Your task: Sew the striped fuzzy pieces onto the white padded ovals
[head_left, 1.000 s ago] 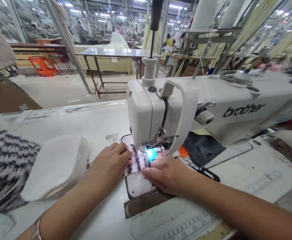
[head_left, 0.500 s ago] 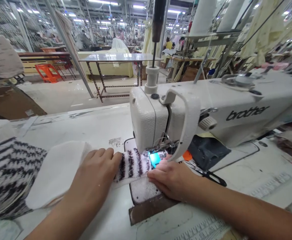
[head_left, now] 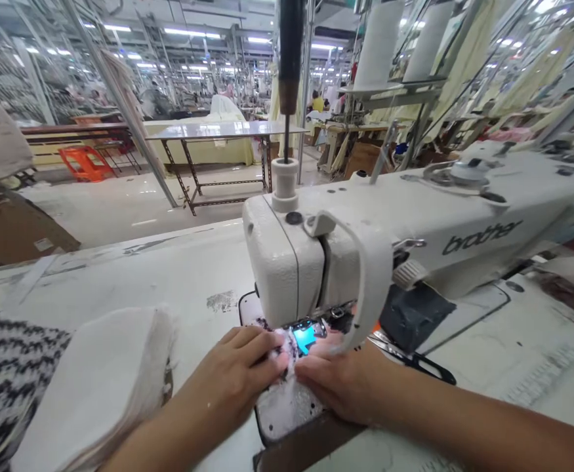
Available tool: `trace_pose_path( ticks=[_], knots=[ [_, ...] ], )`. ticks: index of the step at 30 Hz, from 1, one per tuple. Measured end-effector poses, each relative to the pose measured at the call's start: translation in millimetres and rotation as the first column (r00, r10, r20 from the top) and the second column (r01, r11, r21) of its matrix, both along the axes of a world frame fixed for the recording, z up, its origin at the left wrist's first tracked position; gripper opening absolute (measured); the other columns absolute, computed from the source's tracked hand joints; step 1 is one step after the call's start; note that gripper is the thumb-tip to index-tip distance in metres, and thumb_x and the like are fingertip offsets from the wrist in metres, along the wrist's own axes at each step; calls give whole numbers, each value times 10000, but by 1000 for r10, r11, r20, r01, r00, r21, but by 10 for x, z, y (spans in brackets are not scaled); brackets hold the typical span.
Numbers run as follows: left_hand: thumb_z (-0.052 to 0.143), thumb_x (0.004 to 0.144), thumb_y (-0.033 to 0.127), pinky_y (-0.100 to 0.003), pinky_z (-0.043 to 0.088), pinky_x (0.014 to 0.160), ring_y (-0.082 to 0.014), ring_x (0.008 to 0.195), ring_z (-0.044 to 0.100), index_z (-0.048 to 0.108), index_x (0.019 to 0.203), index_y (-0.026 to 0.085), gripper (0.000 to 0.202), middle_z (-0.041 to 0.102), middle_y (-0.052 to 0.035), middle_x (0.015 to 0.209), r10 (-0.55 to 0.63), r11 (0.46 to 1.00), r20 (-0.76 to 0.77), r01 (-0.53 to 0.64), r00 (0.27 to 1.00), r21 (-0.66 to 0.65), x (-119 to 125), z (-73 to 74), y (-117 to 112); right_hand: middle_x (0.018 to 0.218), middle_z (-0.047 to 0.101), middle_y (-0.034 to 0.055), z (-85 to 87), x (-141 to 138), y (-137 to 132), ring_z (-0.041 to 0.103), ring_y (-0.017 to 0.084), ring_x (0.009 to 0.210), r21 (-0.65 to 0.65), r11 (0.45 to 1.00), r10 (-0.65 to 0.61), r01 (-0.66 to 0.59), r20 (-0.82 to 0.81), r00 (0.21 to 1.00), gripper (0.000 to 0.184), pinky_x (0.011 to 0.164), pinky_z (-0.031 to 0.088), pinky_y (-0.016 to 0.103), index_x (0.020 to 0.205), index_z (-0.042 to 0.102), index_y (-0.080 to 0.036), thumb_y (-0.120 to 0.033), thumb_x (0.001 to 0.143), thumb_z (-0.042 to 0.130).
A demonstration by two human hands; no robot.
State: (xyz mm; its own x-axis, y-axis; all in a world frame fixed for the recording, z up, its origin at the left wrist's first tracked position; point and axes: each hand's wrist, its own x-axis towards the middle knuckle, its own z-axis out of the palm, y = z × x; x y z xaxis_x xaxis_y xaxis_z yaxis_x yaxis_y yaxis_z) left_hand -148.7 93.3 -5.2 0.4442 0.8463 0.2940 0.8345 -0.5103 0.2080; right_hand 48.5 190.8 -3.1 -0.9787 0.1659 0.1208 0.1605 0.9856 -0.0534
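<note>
A brother sewing machine [head_left: 311, 262] stands before me, its lamp casting a blue-white glow beside the needle area. Under its head lies a small piece of fluffy striped fabric [head_left: 287, 347], white with dark stripes, mostly covered by my fingers. My left hand [head_left: 240, 370] pinches the fabric's left side between thumb and fingers, close to the presser foot. On the other side, my right hand [head_left: 340, 373] has its fingers pressed together on the fabric's right edge; the finger guard partly hides them. The two hands are nearly touching.
To the left lie a stack of white fabric pieces [head_left: 94, 380] and a black-and-white striped fabric pile [head_left: 16, 367]. Scissors [head_left: 429, 367] and a dark cloth [head_left: 414, 314] lie right of the needle. Thread cones [head_left: 378, 46] stand behind the machine.
My left hand has moved right, up to the presser foot, and the striped fabric is now bunched and mostly hidden. My right hand stays beside the needle. The view has tilted slightly up.
</note>
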Motion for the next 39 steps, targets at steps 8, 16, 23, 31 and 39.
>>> trace_pose_path(
  ticks=[8,16,23,31,39],
  knots=[
    [422,898,209,-367,369,706,-247,911,462,582,983,242,184,542,-54,1053,145,979,25,-140,989,-148,132,43,-16,647,586,-13,-12,42,19,510,157,614,-48,997,-63,59,-67,996,89,715,313,300,815,594,-220,-193,830,511],
    [472,882,203,-361,360,690,-247,890,449,607,1022,254,201,535,-76,1011,263,964,45,-261,964,-51,193,-99,-53,660,601,19,-16,90,43,524,170,617,-62,997,22,-38,-247,969,213,720,342,318,830,615,-200,-198,863,405],
    [511,854,185,-386,421,678,-259,853,500,636,1021,237,215,564,-89,950,375,924,27,-372,927,-84,311,11,-45,647,624,26,-1,91,44,549,170,612,-75,997,8,-31,-288,957,279,770,343,339,800,630,-197,-204,894,367],
    [469,892,195,-334,412,736,-216,906,490,618,999,266,197,573,-37,1033,79,981,-16,-80,997,-177,-6,248,6,625,617,36,20,90,84,549,167,626,-88,995,20,-41,-230,973,241,660,331,286,762,623,-177,-199,872,410],
    [465,882,268,-405,426,731,-260,897,453,604,1040,244,212,524,-84,1043,284,951,2,-282,959,-127,272,62,-98,634,620,37,22,88,85,542,168,618,-84,996,-10,-5,-179,984,263,644,328,289,769,638,-189,-235,891,409]
  ],
)
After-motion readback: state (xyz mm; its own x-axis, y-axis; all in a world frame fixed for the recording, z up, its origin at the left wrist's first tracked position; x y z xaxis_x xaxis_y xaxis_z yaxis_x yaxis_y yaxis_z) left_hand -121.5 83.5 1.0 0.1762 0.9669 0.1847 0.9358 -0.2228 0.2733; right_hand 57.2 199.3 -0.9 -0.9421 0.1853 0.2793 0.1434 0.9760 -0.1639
